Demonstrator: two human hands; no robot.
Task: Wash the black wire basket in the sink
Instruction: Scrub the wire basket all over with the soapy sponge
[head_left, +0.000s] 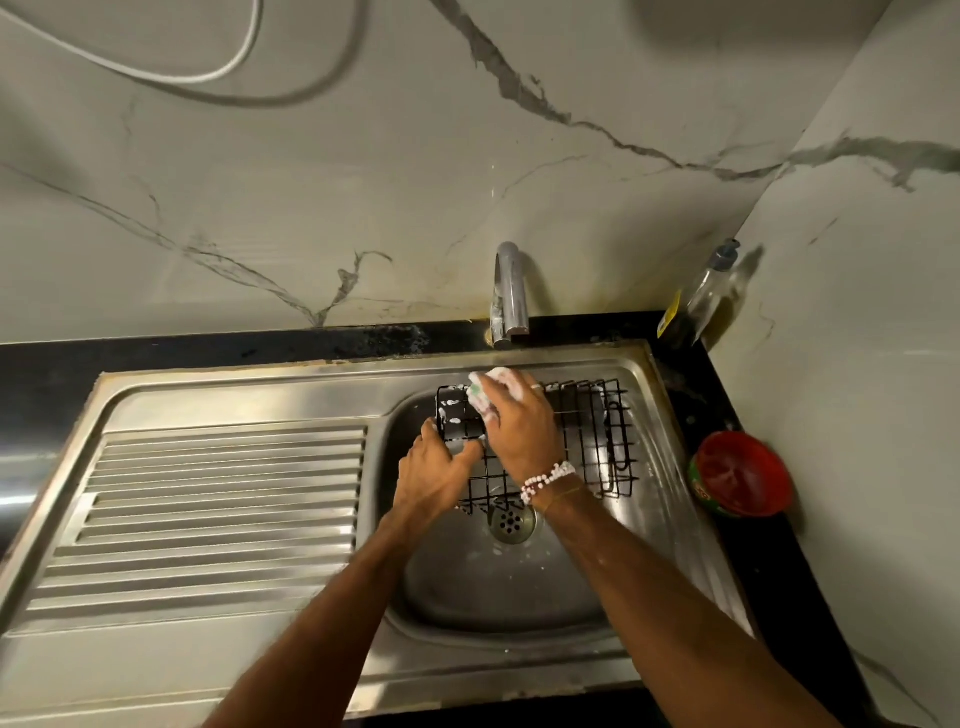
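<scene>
The black wire basket (592, 441) stands in the steel sink (519, 587) at the far side of the bowl, with foam on its left wires. My left hand (434, 478) grips the basket's left end. Above the basket's far left rim, my right hand (514, 421) holds a soapy sponge (480, 395) against the wires. Its fingers are covered in foam. Both hands hide part of the basket's left half.
A chrome tap (510, 293) rises behind the bowl. The drain (511, 522) lies under the basket's near edge. A ribbed drainboard (218, 514) fills the left. A soap bottle (701, 301) and a red tub (740, 473) stand on the black counter at right.
</scene>
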